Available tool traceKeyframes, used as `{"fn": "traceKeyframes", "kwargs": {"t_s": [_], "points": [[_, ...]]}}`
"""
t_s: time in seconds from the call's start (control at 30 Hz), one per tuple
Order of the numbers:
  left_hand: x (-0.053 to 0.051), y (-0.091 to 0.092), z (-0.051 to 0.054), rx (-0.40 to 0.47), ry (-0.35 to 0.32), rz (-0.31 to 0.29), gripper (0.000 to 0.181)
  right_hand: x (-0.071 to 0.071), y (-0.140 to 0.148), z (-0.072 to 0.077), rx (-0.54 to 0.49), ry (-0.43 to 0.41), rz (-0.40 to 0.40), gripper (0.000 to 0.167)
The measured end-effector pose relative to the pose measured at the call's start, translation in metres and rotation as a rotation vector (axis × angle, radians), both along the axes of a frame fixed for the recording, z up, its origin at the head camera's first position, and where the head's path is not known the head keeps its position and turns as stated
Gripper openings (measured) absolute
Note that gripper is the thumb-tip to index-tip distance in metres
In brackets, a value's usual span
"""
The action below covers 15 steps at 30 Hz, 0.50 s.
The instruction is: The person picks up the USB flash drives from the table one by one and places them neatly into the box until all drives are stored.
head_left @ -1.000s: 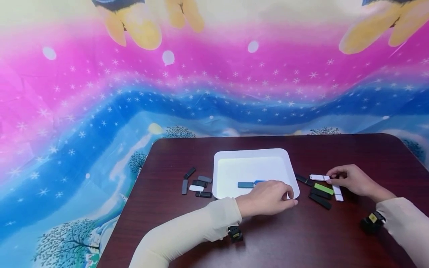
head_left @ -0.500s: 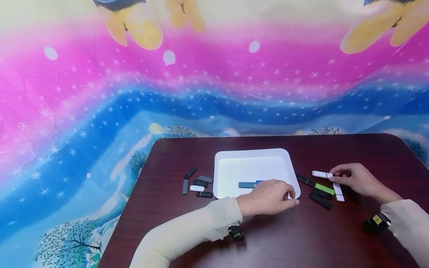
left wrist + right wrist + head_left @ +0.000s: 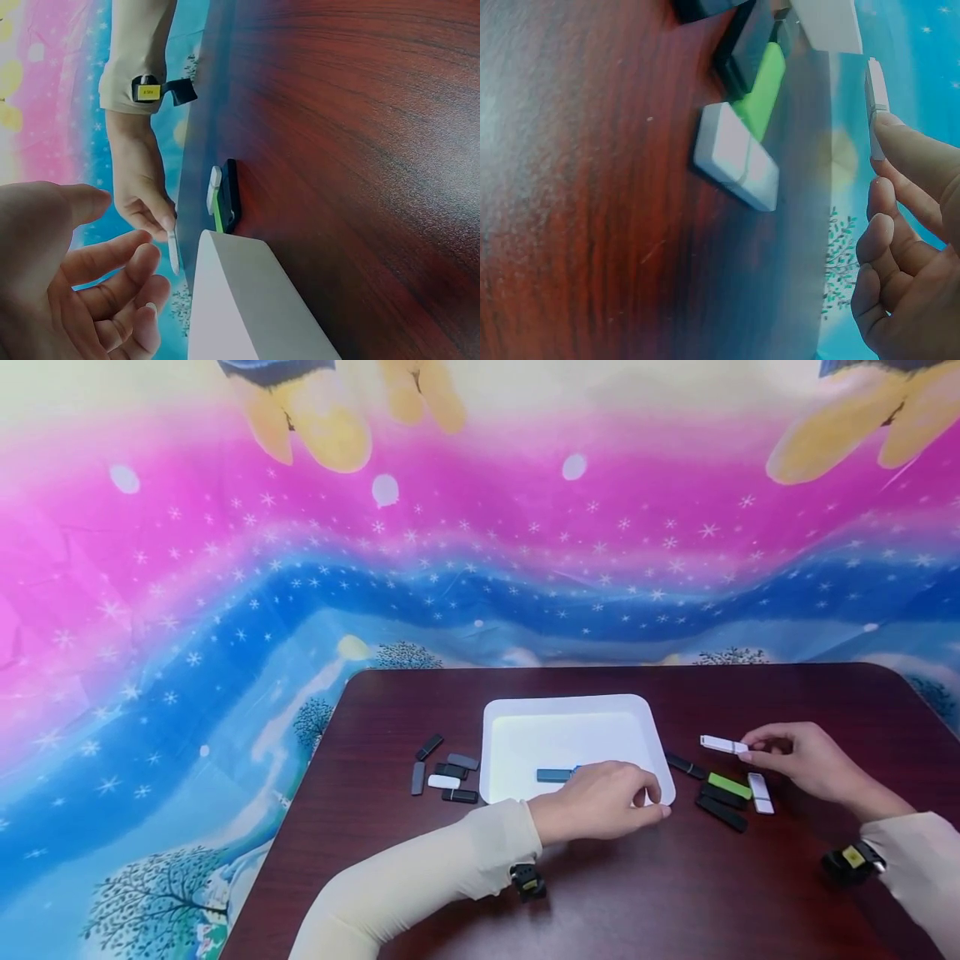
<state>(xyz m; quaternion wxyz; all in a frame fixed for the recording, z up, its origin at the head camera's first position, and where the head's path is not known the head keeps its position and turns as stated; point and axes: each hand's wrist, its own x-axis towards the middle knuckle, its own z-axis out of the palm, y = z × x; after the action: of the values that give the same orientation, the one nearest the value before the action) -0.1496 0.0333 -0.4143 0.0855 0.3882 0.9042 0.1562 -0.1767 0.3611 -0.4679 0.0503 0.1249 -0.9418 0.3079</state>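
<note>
Between thumb and index finger, my right hand (image 3: 813,764) pinches one end of a white USB stick (image 3: 722,744), raised above the table. In the right wrist view that stick (image 3: 877,94) points away from the fingertips. Below lie a second white USB stick (image 3: 761,793), a green one (image 3: 729,786) and several black ones (image 3: 722,814). My left hand (image 3: 603,802) is over the front right of a white tray (image 3: 491,752), fingers loosely bent and holding nothing. A teal USB stick (image 3: 553,775) lies in the tray; a blue item beside it is mostly hidden by that hand.
Left of the tray several more USB sticks lie loose, among them a white one (image 3: 444,782), a grey one (image 3: 417,778) and a black one (image 3: 430,746). The dark wooden table (image 3: 645,893) ends at a patterned cloth backdrop (image 3: 525,552).
My right hand has moved a little to the right and upward with the white USB stick, away from the other sticks. The left hand stays over the tray.
</note>
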Motion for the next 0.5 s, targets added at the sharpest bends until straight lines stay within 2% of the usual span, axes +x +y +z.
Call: {"fn": "traceKeyframes", "kwargs": {"t_s": [0.37, 0.5], "points": [[-0.002, -0.006, 0.006, -0.007, 0.037, 0.021, 0.018, 0.004, -0.008, 0.014, -0.013, 0.056, 0.008, 0.012], [-0.001, -0.007, 0.007, -0.013, 0.029, 0.022, 0.019, 0.004, -0.011, 0.019, -0.017, 0.064, 0.018, 0.013]]}}
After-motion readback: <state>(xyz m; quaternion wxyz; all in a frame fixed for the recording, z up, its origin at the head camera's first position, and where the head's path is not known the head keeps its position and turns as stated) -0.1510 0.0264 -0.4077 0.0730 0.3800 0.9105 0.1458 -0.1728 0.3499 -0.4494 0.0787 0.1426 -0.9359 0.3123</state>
